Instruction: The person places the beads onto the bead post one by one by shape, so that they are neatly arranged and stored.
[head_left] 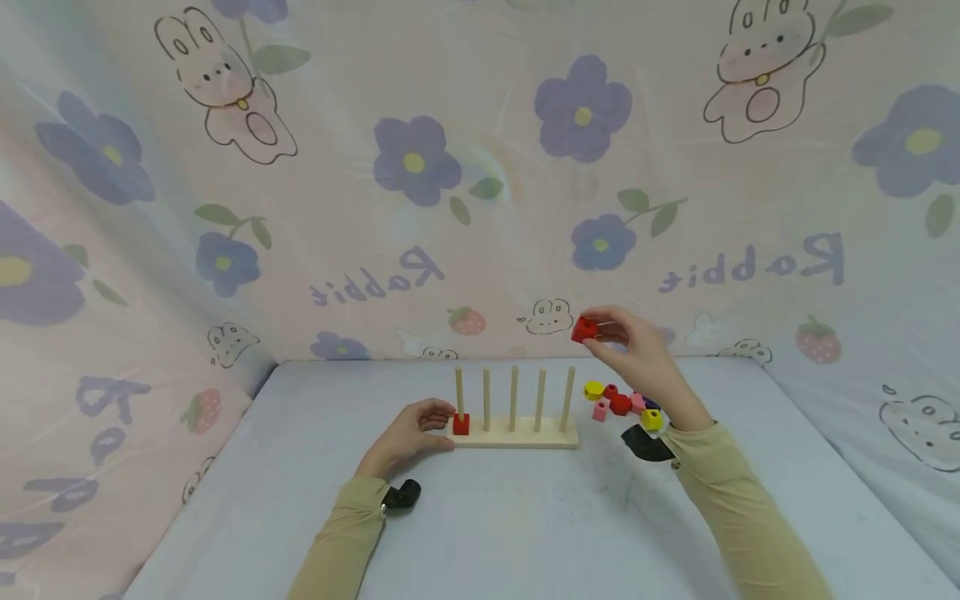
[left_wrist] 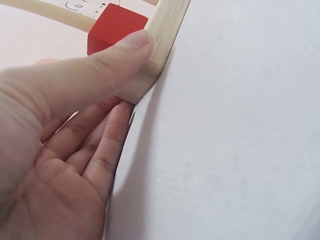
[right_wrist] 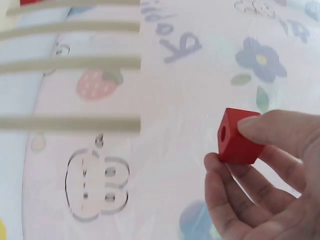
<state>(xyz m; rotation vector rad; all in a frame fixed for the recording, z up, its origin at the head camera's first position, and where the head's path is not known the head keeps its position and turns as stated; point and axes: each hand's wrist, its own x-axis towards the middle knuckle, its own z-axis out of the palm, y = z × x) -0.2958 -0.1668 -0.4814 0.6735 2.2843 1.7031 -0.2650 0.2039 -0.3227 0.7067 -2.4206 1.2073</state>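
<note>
My right hand [head_left: 633, 346] is raised above the right end of a wooden peg stand [head_left: 517, 437]. Between thumb and fingers it pinches a red wooden bead [right_wrist: 240, 136] with a hole through it. The stand has several upright pegs in a row. A red cube bead [head_left: 461, 425] sits at the bottom of the leftmost peg. At the stand's left end, my left hand [head_left: 415, 431] holds the base, thumb [left_wrist: 125, 50] along its front edge and fingers behind the end. In the left wrist view that thumb partly covers the cube bead.
Right of the stand lies a group of loose beads, among them a yellow one [head_left: 594, 390], a pink one [head_left: 600, 412] and a red one [head_left: 620, 405]. The white table [head_left: 517, 525] ends at a patterned cloth backdrop [head_left: 510, 208].
</note>
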